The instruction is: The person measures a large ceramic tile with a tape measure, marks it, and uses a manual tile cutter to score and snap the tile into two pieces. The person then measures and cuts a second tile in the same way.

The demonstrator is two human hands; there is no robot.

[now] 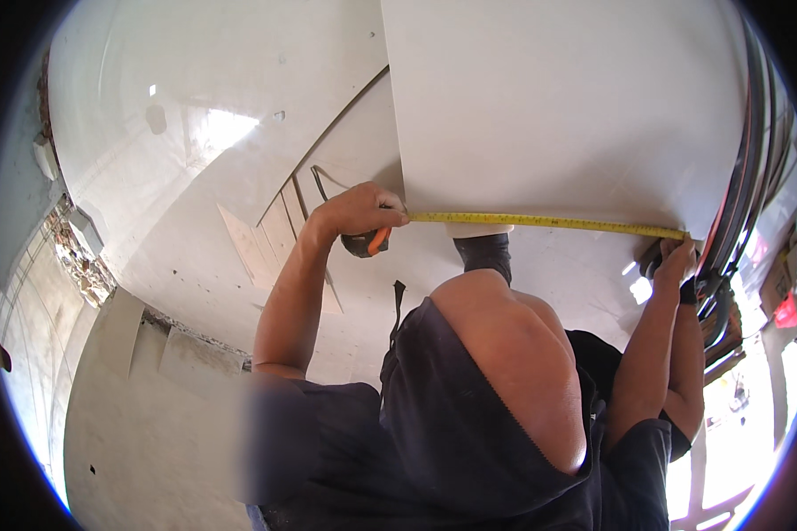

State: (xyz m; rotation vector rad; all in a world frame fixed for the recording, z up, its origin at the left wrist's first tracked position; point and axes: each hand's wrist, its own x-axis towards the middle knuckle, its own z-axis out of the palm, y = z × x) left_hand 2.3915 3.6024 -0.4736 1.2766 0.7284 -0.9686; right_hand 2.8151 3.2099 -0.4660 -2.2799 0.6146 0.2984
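A yellow tape measure blade [540,221] runs nearly straight across the near edge of a large pale panel [567,115]. My left hand [363,211] is closed at the panel's left corner, thumb and fingers pinching the blade. Below that hand hangs the black and orange tape measure case [367,242], partly covered by the hand. At the panel's right side my right hand [677,258] grips the blade's other end, its fingers partly hidden.
Another glossy pale sheet [177,124] lies to the left. Several narrow strips [279,226] are beside my left wrist. Broken rubble [88,252] lines the far-left edge. Dark cables or hoses [737,203] run along the panel's right side. My bent knee [522,336] is between my arms.
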